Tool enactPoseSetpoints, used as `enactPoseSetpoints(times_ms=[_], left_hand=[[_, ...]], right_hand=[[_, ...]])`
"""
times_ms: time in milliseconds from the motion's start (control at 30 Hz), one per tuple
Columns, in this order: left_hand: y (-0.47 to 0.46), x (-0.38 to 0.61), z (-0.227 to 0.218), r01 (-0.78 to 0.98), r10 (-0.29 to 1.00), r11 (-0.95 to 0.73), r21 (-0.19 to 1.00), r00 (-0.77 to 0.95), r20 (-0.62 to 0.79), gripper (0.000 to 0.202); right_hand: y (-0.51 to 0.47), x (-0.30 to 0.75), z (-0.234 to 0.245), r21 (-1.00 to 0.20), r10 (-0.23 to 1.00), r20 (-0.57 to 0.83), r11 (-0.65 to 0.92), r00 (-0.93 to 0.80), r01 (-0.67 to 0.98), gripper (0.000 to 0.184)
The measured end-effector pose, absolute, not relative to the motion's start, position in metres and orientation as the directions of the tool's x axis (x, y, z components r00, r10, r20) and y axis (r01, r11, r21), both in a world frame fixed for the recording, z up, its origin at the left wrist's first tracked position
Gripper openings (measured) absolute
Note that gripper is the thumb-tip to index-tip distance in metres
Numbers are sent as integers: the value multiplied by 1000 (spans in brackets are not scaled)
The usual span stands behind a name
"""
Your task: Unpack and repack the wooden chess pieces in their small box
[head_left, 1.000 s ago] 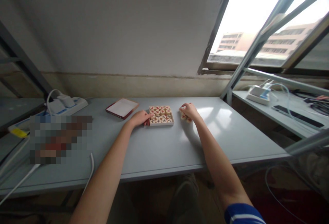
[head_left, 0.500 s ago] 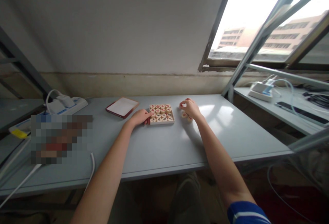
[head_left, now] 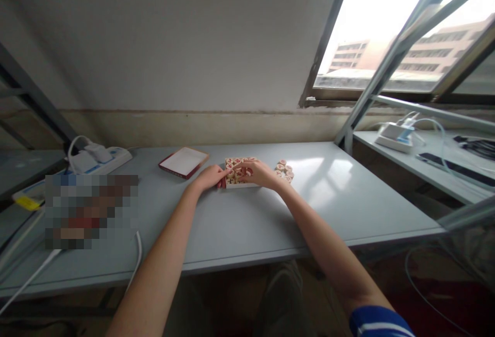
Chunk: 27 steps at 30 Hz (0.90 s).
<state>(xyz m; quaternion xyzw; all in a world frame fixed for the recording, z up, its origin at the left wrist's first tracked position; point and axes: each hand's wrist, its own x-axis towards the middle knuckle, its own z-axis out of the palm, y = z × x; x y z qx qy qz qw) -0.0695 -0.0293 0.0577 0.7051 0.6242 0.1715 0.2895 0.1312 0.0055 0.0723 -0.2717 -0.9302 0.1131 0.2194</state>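
A small tray of round wooden game pieces (head_left: 233, 164) sits on the grey table (head_left: 240, 223), far from me. My left hand (head_left: 209, 177) rests curled against the tray's left edge, steadying it. My right hand (head_left: 258, 173) lies over the tray's right half, fingers bent down onto the pieces; what they pinch is hidden. A small loose pile of the same pieces (head_left: 285, 170) lies on the table just right of the tray.
A red-edged box lid (head_left: 183, 162) lies left of the tray. A white power strip with plugs (head_left: 96, 157) and cables sit at the far left. A second shelf with a charger (head_left: 396, 135) stands right, beneath an open window.
My right hand has moved left from the loose pile onto the tray, uncovering the pile. The left hand has stayed at the tray's left edge.
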Motion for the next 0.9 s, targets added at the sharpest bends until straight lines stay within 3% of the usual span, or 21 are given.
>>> enactPoseSetpoints(times_ms=[167, 400, 633, 900], left_hand=[[-29, -70, 56, 785, 981, -50, 618, 155, -118, 64], [-31, -69, 59, 790, 983, -46, 611, 145, -113, 61], [-31, -68, 59, 804, 984, -40, 593, 136, -118, 60], [-32, -67, 60, 802, 986, -38, 596, 126, -107, 62]], right_hand=[[6, 133, 74, -299, 603, 358, 797, -713, 525, 35], [5, 134, 76, -265, 604, 360, 797, -711, 543, 8], [13, 142, 80, -311, 631, 387, 776, -673, 549, 15], [8, 132, 70, -214, 565, 398, 824, -723, 525, 15]])
